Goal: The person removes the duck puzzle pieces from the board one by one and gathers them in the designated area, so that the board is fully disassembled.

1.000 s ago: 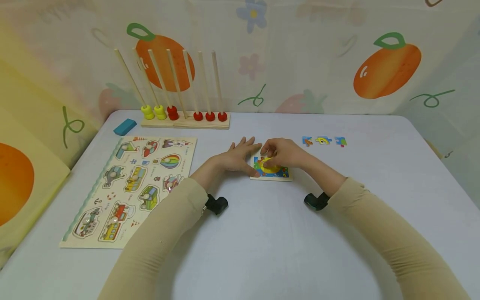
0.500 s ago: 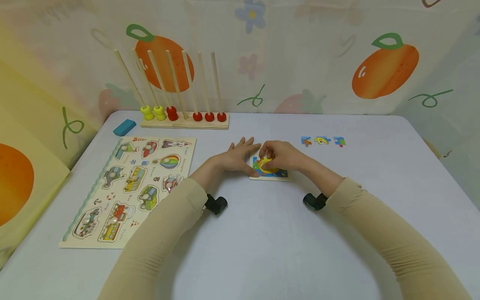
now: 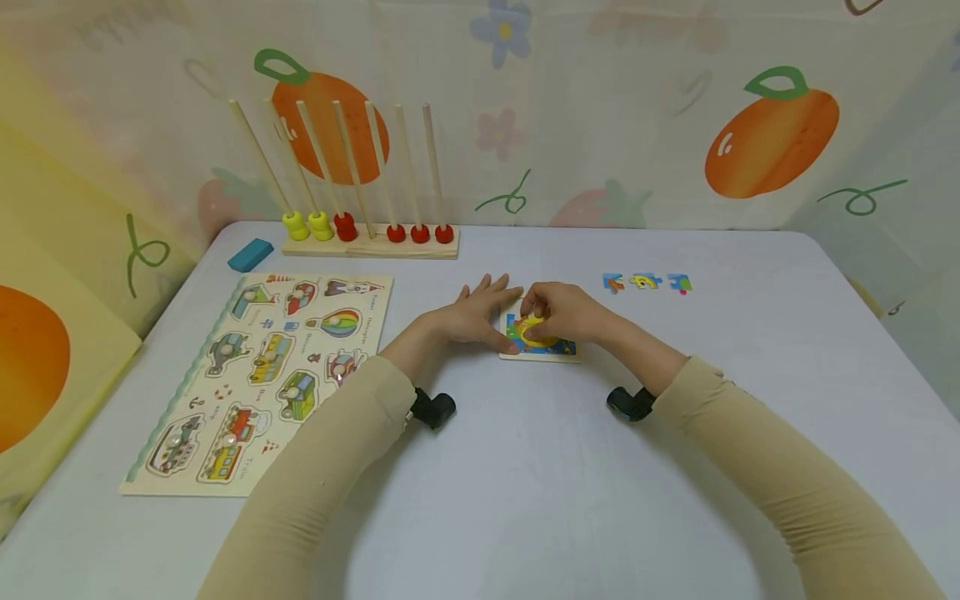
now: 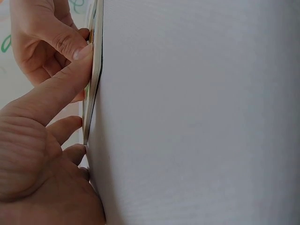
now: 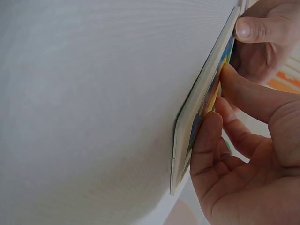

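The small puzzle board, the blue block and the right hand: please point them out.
Small puzzle board (image 3: 542, 358), head view: on its near rim.
Blue block (image 3: 251, 253), head view: on its upper surface.
Right hand (image 3: 566, 308), head view: on its back.

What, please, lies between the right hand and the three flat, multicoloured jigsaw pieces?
The head view shows only bare white tabletop between the right hand and the jigsaw pieces.

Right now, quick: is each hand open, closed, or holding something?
Left hand: open, touching the small puzzle.
Right hand: touching the small puzzle; whether it grips anything, can't tell.
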A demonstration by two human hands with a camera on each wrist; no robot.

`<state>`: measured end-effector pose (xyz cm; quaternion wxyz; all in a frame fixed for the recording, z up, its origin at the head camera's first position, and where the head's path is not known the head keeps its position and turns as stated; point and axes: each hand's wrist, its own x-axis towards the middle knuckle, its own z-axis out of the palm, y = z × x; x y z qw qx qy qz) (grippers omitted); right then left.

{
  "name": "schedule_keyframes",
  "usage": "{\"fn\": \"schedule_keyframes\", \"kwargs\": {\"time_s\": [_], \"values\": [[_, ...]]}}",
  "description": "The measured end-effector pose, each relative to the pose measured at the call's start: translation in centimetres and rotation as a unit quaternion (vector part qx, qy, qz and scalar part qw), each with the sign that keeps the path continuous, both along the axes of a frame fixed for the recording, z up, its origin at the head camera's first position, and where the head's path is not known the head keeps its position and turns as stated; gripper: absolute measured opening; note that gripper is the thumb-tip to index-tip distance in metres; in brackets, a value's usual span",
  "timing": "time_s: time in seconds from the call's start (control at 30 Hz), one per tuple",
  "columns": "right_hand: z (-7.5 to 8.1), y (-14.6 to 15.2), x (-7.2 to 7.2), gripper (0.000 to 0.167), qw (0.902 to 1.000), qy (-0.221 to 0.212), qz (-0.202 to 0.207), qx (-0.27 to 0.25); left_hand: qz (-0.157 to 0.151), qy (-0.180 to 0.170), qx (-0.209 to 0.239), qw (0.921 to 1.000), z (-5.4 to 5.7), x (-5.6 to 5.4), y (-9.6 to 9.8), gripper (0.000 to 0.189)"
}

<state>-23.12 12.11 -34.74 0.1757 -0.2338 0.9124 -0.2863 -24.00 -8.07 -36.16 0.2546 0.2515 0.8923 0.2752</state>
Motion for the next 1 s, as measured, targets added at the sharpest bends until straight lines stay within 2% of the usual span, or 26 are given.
{"fn": "schedule_keyframes", "kwargs": {"time_s": [0.27, 1.0], "values": [[-0.23, 0.00, -0.09, 0.027, 1.0000, -0.002, -0.001, 0.001, 0.000, -0.003, -0.002, 1.0000, -0.05, 0.04, -0.02, 0.085], [0.02, -0.05, -0.06, 0.031, 0.9997, 0.013, 0.015, -0.010, 0.012, -0.010, 0.007, 0.9998, -0.20, -0.19, 0.08, 0.086]]}}
